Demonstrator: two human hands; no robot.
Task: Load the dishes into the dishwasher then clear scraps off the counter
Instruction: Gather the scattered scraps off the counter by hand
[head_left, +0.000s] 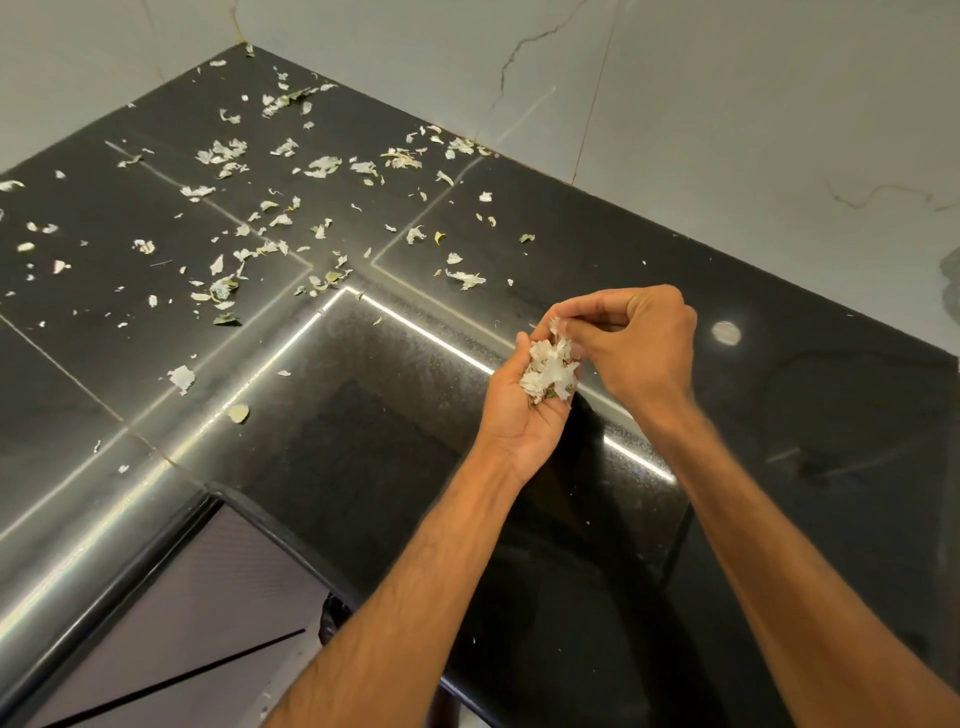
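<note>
Loose scraps (223, 150) lie scattered over the black counter (363, 415), from 9 to 12 o'clock of your hands. Your left hand (519, 421) is cupped palm-up, holding a pile of scraps (550, 371). At its 1 o'clock, your right hand (644, 343) pinches a single scrap (557, 326) just above the pile.

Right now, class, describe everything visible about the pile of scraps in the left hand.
The pile of scraps is a loose heap of thin, papery white flakes with a few green bits, like vegetable peel. It sits in the cupped, palm-up left hand above the black counter. The right hand pinches its top flake.
</note>
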